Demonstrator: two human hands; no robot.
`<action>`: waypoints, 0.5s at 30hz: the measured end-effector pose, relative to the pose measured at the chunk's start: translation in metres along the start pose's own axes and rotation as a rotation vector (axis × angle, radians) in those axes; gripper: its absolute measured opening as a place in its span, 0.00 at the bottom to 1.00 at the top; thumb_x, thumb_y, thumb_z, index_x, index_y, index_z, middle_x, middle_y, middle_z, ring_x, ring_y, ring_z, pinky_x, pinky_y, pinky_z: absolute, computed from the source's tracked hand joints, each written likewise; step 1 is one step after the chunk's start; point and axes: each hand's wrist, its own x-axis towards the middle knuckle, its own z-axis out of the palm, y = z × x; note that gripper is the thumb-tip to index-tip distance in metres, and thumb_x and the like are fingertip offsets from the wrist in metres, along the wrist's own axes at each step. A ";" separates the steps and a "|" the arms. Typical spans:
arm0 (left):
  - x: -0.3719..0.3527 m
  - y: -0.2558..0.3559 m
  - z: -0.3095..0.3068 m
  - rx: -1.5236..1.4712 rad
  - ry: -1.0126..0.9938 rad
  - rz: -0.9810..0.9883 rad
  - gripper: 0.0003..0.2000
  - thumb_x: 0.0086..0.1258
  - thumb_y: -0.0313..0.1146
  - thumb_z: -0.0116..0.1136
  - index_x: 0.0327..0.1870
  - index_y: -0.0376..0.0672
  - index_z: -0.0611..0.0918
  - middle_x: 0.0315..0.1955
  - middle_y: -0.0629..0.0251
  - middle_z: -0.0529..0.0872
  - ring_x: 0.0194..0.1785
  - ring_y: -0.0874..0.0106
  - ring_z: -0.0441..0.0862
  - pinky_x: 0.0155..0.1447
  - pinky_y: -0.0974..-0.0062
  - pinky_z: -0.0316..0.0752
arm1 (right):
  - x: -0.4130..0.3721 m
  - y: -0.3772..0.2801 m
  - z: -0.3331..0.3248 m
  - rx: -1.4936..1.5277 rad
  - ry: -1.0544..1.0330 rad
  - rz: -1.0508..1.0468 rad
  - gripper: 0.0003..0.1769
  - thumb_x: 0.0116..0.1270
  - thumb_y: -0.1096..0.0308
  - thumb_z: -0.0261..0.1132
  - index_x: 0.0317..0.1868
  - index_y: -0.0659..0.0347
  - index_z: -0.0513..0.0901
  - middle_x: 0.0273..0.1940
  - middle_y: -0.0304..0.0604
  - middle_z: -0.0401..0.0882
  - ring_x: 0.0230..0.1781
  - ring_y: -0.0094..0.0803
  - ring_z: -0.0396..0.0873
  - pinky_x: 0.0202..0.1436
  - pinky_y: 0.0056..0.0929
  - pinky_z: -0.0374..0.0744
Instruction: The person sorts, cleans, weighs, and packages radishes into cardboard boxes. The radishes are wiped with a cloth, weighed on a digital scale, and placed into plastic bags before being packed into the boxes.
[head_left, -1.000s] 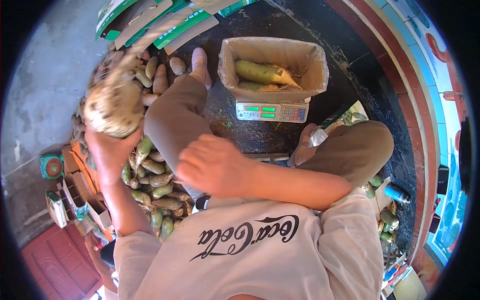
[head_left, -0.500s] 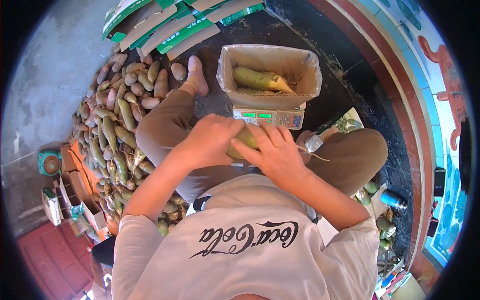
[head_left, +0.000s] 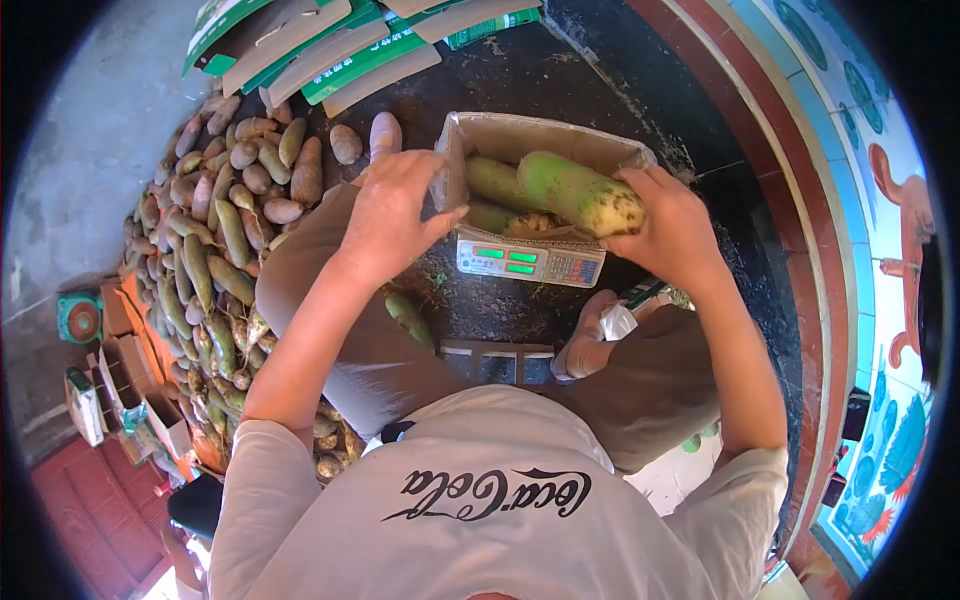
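A large green radish (head_left: 575, 190) lies tilted in the cardboard box (head_left: 560, 133), its pale, speckled end towards the box's right front corner. My right hand (head_left: 675, 225) is wrapped round that end, thumb below and fingers above. Other green radishes (head_left: 490, 178) lie under and beside it in the box. At the box's left side is my left hand (head_left: 392, 215), empty, thumb and fingers spread apart right at the rim. Beneath the box stands a digital scale (head_left: 525, 262) with lit green displays.
A big heap of radishes (head_left: 200, 250) covers the floor to the left. Flattened green and brown cartons (head_left: 370, 65) lie at the far side. One radish (head_left: 408, 318) rests on the floor by my left leg. A tiled, painted wall (head_left: 870, 300) runs along the right.
Both hands held a radish over my lap before. It is now in the box under my right hand, and my left hand has let go and moved to the box's left side.
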 end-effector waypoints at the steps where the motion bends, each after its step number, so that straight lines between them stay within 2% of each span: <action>1: 0.000 -0.007 0.007 0.030 -0.015 0.012 0.26 0.48 0.34 0.69 0.50 0.37 0.75 0.49 0.53 0.76 0.57 0.55 0.71 0.62 0.63 0.65 | 0.013 0.007 0.009 -0.012 -0.064 -0.023 0.33 0.39 0.62 0.74 0.49 0.61 0.76 0.41 0.48 0.75 0.45 0.44 0.76 0.48 0.38 0.75; 5: -0.008 -0.009 0.033 0.065 -0.156 0.047 0.24 0.48 0.35 0.69 0.49 0.43 0.77 0.57 0.54 0.70 0.65 0.53 0.60 0.66 0.54 0.58 | 0.050 0.024 0.063 0.038 -0.252 -0.103 0.34 0.42 0.59 0.73 0.52 0.60 0.75 0.45 0.48 0.75 0.48 0.45 0.75 0.54 0.38 0.73; 6: -0.009 -0.008 0.037 0.046 -0.203 0.023 0.22 0.48 0.35 0.69 0.46 0.45 0.79 0.60 0.56 0.67 0.68 0.53 0.56 0.67 0.48 0.55 | 0.054 0.025 0.078 0.076 -0.287 -0.119 0.34 0.43 0.59 0.73 0.53 0.60 0.74 0.45 0.48 0.75 0.49 0.45 0.75 0.55 0.37 0.72; 9: -0.013 -0.012 0.047 0.067 -0.252 0.048 0.20 0.48 0.33 0.69 0.44 0.45 0.80 0.60 0.57 0.67 0.68 0.54 0.56 0.67 0.47 0.54 | 0.058 0.029 0.115 0.034 -0.256 -0.198 0.35 0.46 0.58 0.72 0.55 0.60 0.73 0.46 0.49 0.75 0.49 0.46 0.75 0.54 0.37 0.73; 12: -0.010 -0.014 0.050 0.080 -0.250 0.060 0.15 0.49 0.32 0.68 0.39 0.44 0.81 0.59 0.58 0.68 0.68 0.54 0.56 0.67 0.47 0.54 | 0.063 0.020 0.125 -0.167 -0.513 -0.158 0.33 0.47 0.58 0.71 0.54 0.60 0.73 0.46 0.49 0.76 0.49 0.46 0.75 0.54 0.37 0.73; 15: -0.011 -0.018 0.057 0.083 -0.197 0.088 0.10 0.50 0.30 0.66 0.35 0.43 0.82 0.58 0.59 0.70 0.68 0.54 0.57 0.67 0.47 0.54 | 0.065 0.012 0.115 -0.264 -0.475 -0.158 0.28 0.50 0.58 0.70 0.51 0.60 0.74 0.44 0.49 0.78 0.47 0.44 0.77 0.50 0.37 0.76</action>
